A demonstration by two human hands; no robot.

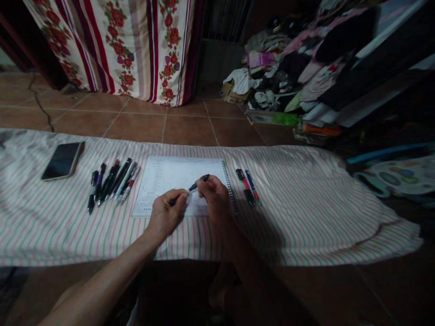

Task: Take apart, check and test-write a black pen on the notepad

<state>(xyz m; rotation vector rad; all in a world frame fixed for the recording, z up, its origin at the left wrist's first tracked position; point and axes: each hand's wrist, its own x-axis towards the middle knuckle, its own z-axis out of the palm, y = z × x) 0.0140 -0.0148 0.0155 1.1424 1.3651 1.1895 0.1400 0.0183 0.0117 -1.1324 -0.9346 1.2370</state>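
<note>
Over a spiral-bound notepad (176, 170), both my hands work on a black pen (174, 200). My left hand (168, 209) is closed around its lower-left part, the thumb pressed along it. Between the thumb and fingers of my right hand (215, 194) is a slim black pen part (194, 186), pointing up to the right. A small pale section shows between the two dark parts; whether they are joined, I cannot tell. To the right of the notepad lie a pink and black pen (245, 186) and a blue and red pen (252, 186).
Left of the notepad several pens (113, 181) lie side by side, with a phone (62, 161) beyond them. A striped cloth (306, 203) covers the low table. Behind are a floral curtain (136, 45), tiled floor (185, 127) and heaped clothes (282, 63).
</note>
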